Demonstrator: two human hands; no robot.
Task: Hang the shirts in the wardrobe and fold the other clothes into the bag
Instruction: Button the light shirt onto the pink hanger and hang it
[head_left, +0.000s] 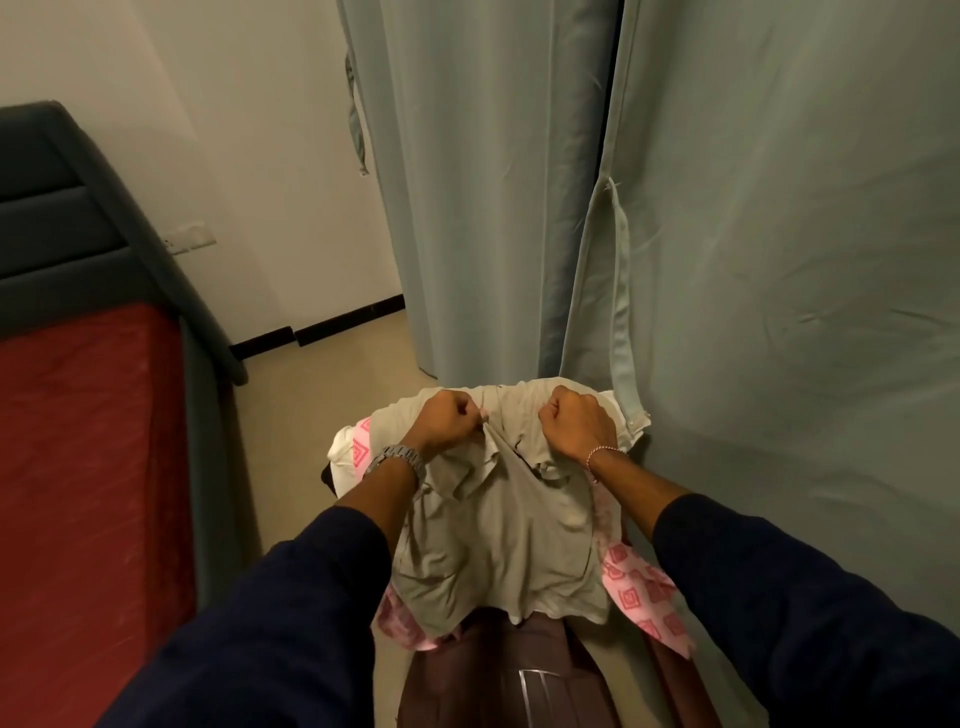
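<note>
Curtains: two pale grey-green curtains (753, 218) are hanging floor-length across the top and right of the view, with a dark gap showing between them.
Bed: a bed (88, 467) with a red cover is lying along the left edge, its dark padded headboard (67, 208) leaning against the white wall.
Floor: a beige floor (311, 395) is showing between the bed and the curtains.
Bag: a brown bag (524, 670) is standing at the bottom centre, just below the clothes, with a metal handle showing on it.
Shirt: a beige collared shirt (498, 540) is being held up in front of the person, over the bag and the pile, its hem hanging down to the bag's top.
Other clothes: a pink-and-white patterned cloth (644, 587) is sticking out on the right of the shirt and again on the left beneath it; a white garment (340, 447) is peeking out at the left.
Sleeves: two dark navy sleeves are reaching in from the bottom corners.
Left hand: the left hand (441, 421) is wearing a metal watch, and its fingers are clenched, pinching the shirt's cloth by the collar.
Right hand: the right hand (576, 423) is wearing a thin bracelet, and its fingers are curled into a fist gripping the shirt's top edge, near the left hand but apart from it.
</note>
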